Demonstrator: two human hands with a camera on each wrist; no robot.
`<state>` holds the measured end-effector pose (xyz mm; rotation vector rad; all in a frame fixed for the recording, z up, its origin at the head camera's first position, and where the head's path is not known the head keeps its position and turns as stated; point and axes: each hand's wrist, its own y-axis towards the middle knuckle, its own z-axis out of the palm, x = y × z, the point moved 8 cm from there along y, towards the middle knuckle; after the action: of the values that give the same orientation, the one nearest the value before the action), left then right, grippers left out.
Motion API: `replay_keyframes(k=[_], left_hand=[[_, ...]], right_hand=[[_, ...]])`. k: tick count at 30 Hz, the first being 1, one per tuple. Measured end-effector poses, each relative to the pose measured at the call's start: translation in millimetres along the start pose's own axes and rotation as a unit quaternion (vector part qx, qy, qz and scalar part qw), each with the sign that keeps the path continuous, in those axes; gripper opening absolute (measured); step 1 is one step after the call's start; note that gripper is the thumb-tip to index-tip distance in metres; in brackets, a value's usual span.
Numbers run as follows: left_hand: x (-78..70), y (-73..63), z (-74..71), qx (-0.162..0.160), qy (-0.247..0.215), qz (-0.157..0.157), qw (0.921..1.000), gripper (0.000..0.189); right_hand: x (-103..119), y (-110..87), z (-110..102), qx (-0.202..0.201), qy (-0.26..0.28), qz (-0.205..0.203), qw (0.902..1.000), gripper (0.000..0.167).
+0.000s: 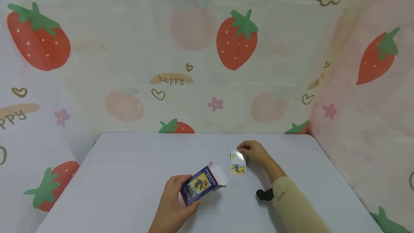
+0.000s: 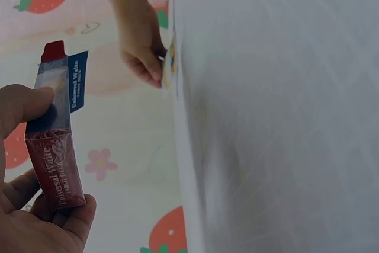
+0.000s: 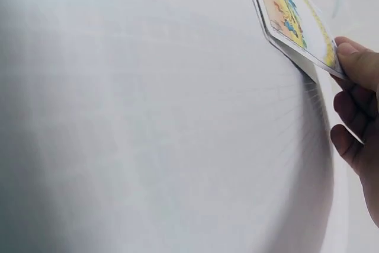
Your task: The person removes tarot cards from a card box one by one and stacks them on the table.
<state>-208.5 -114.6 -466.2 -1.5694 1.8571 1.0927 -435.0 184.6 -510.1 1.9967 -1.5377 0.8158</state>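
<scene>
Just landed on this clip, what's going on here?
A person's left hand holds a tarot box tilted above the white table, its flap open. The right hand pinches the far end of the top card on a small stack of cards lying face up on the table. Whether the box still holds anything isn't visible.

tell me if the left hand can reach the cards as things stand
Probably not freely: though the cards lie close by, the left hand grips the tarot box, and the right hand pinches at one corner.
</scene>
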Motion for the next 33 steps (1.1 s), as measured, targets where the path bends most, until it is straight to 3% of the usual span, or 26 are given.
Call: replay_keyframes(k=[12, 27, 33], left_hand=[[1.8, -0.7, 1.1, 0.009, 0.0, 0.002, 1.0, 0.072], [0.6, 0.4, 1.2, 0.019, 0.002, -0.008, 0.9998, 0.071], [0.7, 0.1, 1.0, 0.02, 0.003, -0.01, 0.9997, 0.071]], right_hand=[[-6, 0.9, 9, -0.001, -0.011, 0.015, 0.9998, 0.01], [1, 6.9, 13, 0.007, -0.059, -0.021, 0.998, 0.009], [0, 7.5, 13, 0.01, -0.057, -0.012, 0.9983, 0.009]])
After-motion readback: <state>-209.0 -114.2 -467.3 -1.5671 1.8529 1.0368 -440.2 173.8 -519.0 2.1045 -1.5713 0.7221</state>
